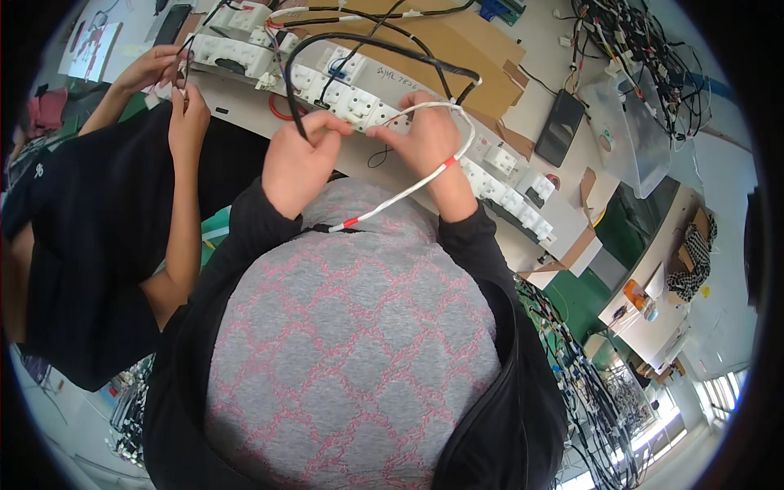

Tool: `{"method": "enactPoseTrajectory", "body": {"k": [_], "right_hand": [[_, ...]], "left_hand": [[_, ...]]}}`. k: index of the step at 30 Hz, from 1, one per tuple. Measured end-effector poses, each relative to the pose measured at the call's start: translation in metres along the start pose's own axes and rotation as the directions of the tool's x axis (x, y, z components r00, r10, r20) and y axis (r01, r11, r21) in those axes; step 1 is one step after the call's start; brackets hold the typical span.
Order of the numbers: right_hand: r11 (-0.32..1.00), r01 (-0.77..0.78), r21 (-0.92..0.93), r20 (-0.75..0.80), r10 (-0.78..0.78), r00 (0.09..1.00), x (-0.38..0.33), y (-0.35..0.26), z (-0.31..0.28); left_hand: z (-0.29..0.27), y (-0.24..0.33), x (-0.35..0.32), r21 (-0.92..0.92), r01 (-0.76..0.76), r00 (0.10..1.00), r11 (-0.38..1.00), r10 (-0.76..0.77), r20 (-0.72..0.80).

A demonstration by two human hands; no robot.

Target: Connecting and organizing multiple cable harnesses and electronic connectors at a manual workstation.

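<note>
My left hand (300, 163) is closed, thumb against fingers, on a thick black cable (288, 82) that arches up and over to the right. Just to its right, my right hand (429, 143) pinches near the end of a white cable (408, 193) with red bands. From my lap the white cable curves up past the right wrist and loops over the fingers. Thin wire ends show by the right thumb, too small to make out well. Both hands are above a row of white plastic connector blocks (353, 104) along the table edge.
To the left, another person's hands (186, 106) hold a thin dark wire. Brown cardboard (457, 49) lies behind the blocks. Toward the right are a black phone (560, 128), a clear plastic bin (625, 135) and tangled cables (629, 41). More cable bundles (572, 384) hang at lower right.
</note>
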State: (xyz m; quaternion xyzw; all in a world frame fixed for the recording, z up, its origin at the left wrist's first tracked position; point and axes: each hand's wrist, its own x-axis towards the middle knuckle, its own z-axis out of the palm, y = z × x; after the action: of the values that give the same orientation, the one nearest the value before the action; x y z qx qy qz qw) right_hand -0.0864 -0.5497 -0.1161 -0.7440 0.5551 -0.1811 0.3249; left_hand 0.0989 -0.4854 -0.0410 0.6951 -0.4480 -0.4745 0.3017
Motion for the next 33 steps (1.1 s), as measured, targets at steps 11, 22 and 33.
{"method": "enactPoseTrajectory", "body": {"k": [11,22,33], "right_hand": [[0.996,-0.024,0.085,0.000,0.024,1.000,0.003,-0.022,0.003],[0.965,-0.073,0.253,0.132,0.040,0.990,0.023,-0.004,0.007],[0.930,-0.067,0.361,0.276,-0.038,0.960,0.042,0.007,0.005]], "left_hand": [[0.002,0.005,0.001,-0.189,0.158,0.986,0.969,-0.145,0.079],[-0.001,0.003,0.009,-0.306,0.245,0.965,0.920,-0.201,0.168],[0.008,0.008,-0.009,-0.620,0.455,0.889,0.639,-0.370,0.271]]}}
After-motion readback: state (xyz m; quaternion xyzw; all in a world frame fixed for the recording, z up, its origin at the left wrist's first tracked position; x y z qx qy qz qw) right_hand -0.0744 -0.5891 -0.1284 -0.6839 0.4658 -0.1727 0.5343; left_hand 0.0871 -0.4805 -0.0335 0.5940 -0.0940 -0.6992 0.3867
